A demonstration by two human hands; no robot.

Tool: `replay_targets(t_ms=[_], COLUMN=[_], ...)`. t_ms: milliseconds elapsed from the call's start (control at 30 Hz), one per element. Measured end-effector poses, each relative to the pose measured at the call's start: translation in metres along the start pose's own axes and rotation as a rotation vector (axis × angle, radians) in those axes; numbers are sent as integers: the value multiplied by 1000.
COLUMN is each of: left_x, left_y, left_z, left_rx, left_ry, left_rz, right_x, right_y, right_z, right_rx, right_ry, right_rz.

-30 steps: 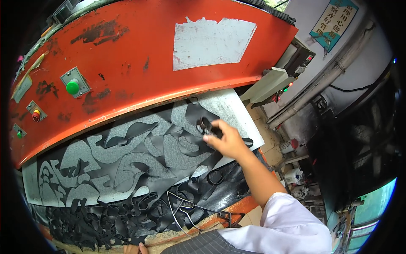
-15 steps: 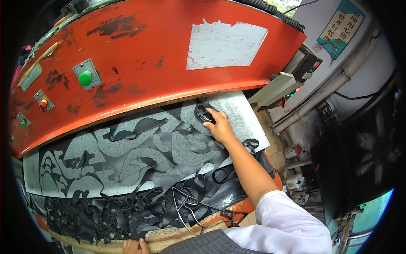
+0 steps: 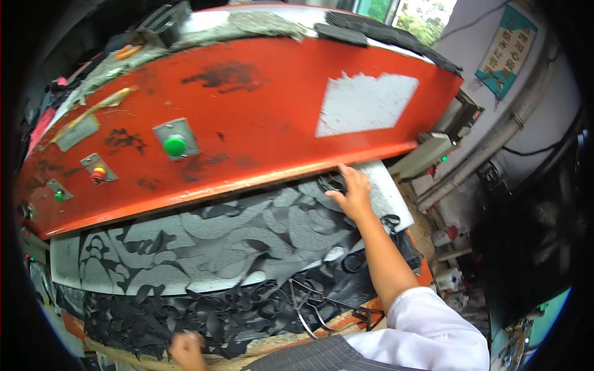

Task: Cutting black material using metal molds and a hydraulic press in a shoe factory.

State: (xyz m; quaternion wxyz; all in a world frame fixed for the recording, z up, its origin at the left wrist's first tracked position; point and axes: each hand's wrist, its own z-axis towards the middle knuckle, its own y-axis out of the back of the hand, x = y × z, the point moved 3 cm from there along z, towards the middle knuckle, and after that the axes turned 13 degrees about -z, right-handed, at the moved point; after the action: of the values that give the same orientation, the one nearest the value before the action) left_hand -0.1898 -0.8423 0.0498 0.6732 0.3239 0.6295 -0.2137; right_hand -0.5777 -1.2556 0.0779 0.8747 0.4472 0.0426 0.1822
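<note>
The dark ring-shaped piece (image 3: pixel 328 182) is located toward the far edge of the white surface (image 3: pixel 393 193), beneath the right hand (image 3: pixel 346 187). Nearest, the left hand (image 3: pixel 187 350) is placed beside the dark scraps (image 3: pixel 204 318); it is blurred, and whether its fingers are closed cannot be told. To its right, a bent metal frame (image 3: pixel 298 312) is laid by the scraps. Beyond, the surface is covered largely by a dark cut sheet (image 3: pixel 281 267) with pale grey shapes between its strips. A loose dark loop (image 3: pixel 391 221) is seen near the right edge. The right thumb and index finger are parted around the ring-shaped piece; whether it is gripped cannot be told. For good handling, the piece should be steadied flat from both sides, and the extended index finger should be kept clear of the lower edge of the red machine panel (image 3: pixel 266 117), on which a green button (image 3: pixel 174 146) is mounted.
</note>
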Motion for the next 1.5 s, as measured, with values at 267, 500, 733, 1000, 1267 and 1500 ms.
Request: replay_targets(t_ms=[267,500,733,1000,1267,1500], left_x=[-48,-67,-114,-99,-67,-48], left_y=[61,197,-39,-90,-92,-92], left_z=[350,385,19,-82,-88,-83], left_rx=[-556,-247,548,664,635,759], left_ry=[-467,-281,-156,-131,-200,-347], left_rz=[239,142,387,521,518,463], right_x=[234,289,235,171,2,-28], right_y=[71,85,92,66,9,-29], right_z=[99,107,10,-46,2,2], right_rx=[-56,-130,238,480,397,530], right_ry=[138,199,155,-67,-234,-173], right_rz=[646,651,675,677,-138,59])
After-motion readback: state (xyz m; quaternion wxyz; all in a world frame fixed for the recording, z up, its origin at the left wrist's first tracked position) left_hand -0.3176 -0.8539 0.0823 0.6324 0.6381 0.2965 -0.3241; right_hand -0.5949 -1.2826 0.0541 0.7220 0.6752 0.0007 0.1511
